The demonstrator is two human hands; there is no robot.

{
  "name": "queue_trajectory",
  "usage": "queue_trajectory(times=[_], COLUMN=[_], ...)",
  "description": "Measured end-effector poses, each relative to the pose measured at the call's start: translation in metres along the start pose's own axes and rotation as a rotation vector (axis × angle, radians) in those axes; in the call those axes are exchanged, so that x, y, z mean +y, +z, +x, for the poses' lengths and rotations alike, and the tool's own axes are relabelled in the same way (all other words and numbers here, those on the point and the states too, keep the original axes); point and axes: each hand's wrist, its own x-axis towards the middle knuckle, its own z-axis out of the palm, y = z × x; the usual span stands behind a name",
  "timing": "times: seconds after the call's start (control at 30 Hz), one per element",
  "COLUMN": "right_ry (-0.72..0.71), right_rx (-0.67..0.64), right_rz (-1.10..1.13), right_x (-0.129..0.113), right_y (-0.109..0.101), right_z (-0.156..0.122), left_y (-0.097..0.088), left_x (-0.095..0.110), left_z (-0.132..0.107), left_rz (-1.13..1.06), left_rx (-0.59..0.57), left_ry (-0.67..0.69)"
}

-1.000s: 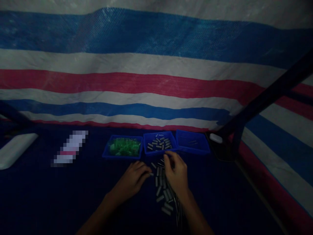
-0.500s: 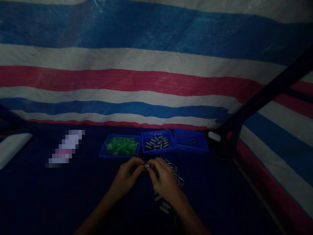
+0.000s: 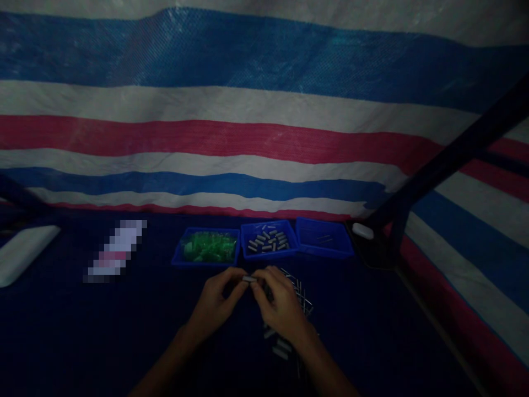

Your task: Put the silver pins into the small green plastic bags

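Note:
Between the fingertips of both hands is a small pale cylindrical piece (image 3: 249,279), lying crosswise. My left hand (image 3: 217,294) pinches its left end, and my right hand (image 3: 280,300) pinches the right end. Under and beside my right hand lie several thin metal pins (image 3: 303,298) in a loose heap, partly hidden by it. Several grey cylindrical pieces (image 3: 281,348) lie nearer me, by my right wrist. Just beyond the hands stands a blue tray (image 3: 243,255) with more short grey cylinders (image 3: 270,238).
A blue tray (image 3: 177,259) at left holds green translucent pieces (image 3: 210,246). The right blue tray (image 3: 347,251) holds a few thin pins. A white object (image 3: 362,230) sits at the back right, a white box (image 3: 27,253) far left, beside a blurred-out item (image 3: 118,248). Striped sheeting hangs behind.
More of the small cylindrical piece shows between my fingertips. Both hands stay nearly in place, and the whole view has shifted slightly.

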Motion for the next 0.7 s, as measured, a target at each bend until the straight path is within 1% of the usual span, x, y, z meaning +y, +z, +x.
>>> queue_trajectory(times=[0.07,0.17,0.23,0.33,0.4,0.6,0.7], right_ry=[0.005,0.012,0.025,0.050,0.056,0.027,0.038], right_rx=[0.009,0.013,0.004,0.006,0.021,0.015,0.021], right_rz=[-0.002,0.005,0.017,0.053,0.072,0.043,0.027], right_x=[0.001,0.002,0.002,0.002,0.002,-0.001,-0.001], right_y=[0.000,0.000,0.000,0.002,0.003,0.001,0.000], right_z=[0.000,0.000,0.000,-0.001,-0.001,0.000,0.000], left_y=[0.002,0.004,0.003,0.001,0.000,0.000,0.001], left_x=[-0.003,-0.006,-0.006,-0.003,0.000,0.004,0.003], left_z=[-0.002,-0.004,-0.004,-0.002,-0.001,-0.001,-0.002], left_rz=[0.004,0.023,0.036,0.039,0.035,0.053,0.047], left_rx=[0.014,-0.003,0.005,0.046,0.051,-0.012,0.000], left_ry=[0.030,0.098,0.107,0.055,0.012,-0.035,-0.032])
